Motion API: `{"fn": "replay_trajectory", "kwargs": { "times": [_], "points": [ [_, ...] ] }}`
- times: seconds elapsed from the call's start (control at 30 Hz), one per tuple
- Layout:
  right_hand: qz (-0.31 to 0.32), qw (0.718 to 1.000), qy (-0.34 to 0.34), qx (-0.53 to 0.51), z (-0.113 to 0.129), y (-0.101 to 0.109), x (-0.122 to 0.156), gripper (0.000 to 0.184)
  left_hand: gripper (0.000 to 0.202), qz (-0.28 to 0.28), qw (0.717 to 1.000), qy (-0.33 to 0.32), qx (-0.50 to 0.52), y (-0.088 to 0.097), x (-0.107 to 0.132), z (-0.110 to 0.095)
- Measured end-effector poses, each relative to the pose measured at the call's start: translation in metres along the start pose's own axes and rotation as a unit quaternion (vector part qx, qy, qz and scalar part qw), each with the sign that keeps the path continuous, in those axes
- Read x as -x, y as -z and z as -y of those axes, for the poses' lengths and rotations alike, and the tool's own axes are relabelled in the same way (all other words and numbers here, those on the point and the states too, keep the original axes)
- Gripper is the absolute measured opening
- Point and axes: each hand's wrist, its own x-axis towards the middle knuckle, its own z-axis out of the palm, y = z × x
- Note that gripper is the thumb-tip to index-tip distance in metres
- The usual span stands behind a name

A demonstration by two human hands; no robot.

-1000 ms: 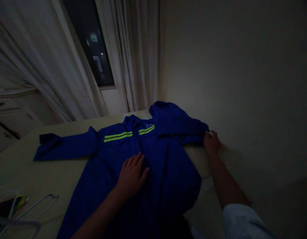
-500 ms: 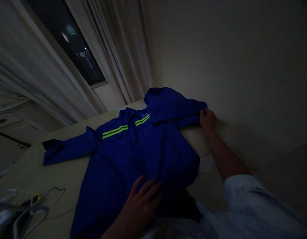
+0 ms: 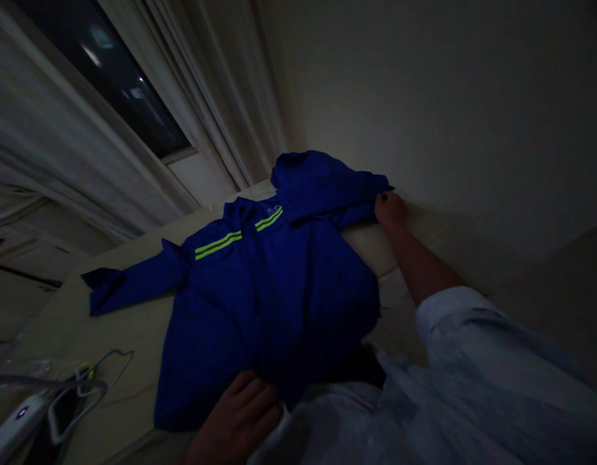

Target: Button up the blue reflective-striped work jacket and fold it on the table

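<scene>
A blue work jacket (image 3: 289,284) with bright yellow-green stripes across the chest lies spread on a pale table. Its collar points away from me and one sleeve stretches out to the left. At the end of the other sleeve, my right hand (image 3: 391,209) is closed on the cuff. My left hand (image 3: 243,413) rests at the jacket's lower edge near my body, its fingers curled in on the cloth. The fingertips of the left hand are partly hidden in the dim light.
On the table's (image 3: 128,342) near left lie a wire hanger (image 3: 97,387), a white device (image 3: 20,423) and a dark flat object. Clear plastic sits behind them. Curtains (image 3: 221,97) and a dark window (image 3: 134,90) stand beyond the table, with a wall (image 3: 424,97) at the right.
My left hand has moved down toward me to the jacket's lower edge, its spread fingers now curled. The right hand still holds the cuff. The view has shifted slightly.
</scene>
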Motion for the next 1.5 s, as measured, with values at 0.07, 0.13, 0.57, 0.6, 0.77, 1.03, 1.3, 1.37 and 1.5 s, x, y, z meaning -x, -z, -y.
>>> {"fn": "replay_trajectory", "kwargs": {
  "times": [0.07,0.13,0.57,0.6,0.77,1.03,1.3,1.37,1.5],
  "points": [
    [0.002,1.0,0.002,0.004,0.002,0.0,0.001,0.045,0.023,0.05,0.998,0.001,-0.023,-0.008,0.0,-0.002],
    [0.0,1.0,0.0,0.005,0.003,0.0,0.002,0.044,0.033,0.049,0.998,0.012,-0.028,-0.015,-0.007,-0.003],
    [-0.001,1.0,0.002,0.031,0.005,0.0,0.002,0.041,0.089,-0.093,0.79,0.556,0.242,-0.02,-0.065,0.056],
    [0.0,0.999,0.003,0.033,0.005,0.0,0.002,0.041,0.092,-0.114,0.773,0.561,0.272,-0.021,-0.065,0.058],
    [0.004,1.0,0.005,0.029,0.004,0.0,0.002,0.041,0.068,-0.113,0.772,0.56,0.28,-0.015,-0.071,0.064],
    [0.006,0.999,0.006,0.031,0.004,0.0,0.003,0.041,0.033,-0.008,0.839,0.537,0.09,-0.004,-0.078,0.069],
    [0.008,0.999,0.006,0.035,0.008,0.003,0.005,0.04,0.034,0.018,0.835,0.539,0.111,0.007,-0.072,0.069],
    [0.014,0.999,0.006,0.034,0.008,0.003,0.006,0.04,0.031,0.01,0.844,0.53,0.081,0.011,-0.073,0.067],
    [0.015,0.999,0.003,0.033,0.008,0.003,0.005,0.038,0.035,-0.081,0.815,0.552,0.158,0.008,-0.077,0.064]
  ]
}}
